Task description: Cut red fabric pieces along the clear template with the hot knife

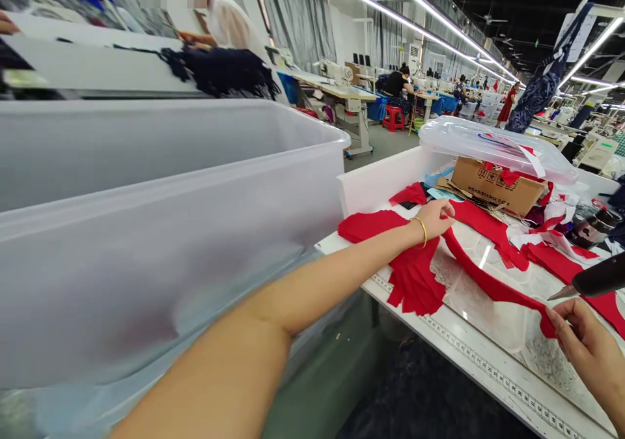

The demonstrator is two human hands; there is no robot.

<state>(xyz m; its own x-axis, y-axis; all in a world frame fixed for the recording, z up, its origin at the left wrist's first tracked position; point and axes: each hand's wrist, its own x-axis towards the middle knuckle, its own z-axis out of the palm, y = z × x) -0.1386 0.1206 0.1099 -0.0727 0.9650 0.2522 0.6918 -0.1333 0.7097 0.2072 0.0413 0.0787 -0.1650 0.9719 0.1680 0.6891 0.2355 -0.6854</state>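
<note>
Head view: a long red fabric strip (493,286) is stretched taut, pinched by the right hand (593,348), pinned by the left hand (432,221).

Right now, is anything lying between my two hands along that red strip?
No, nothing visible crosses the red fabric strip between your left hand and right hand. A dark-handled blade points in just above your right hand, but it lies off the strip.
</note>
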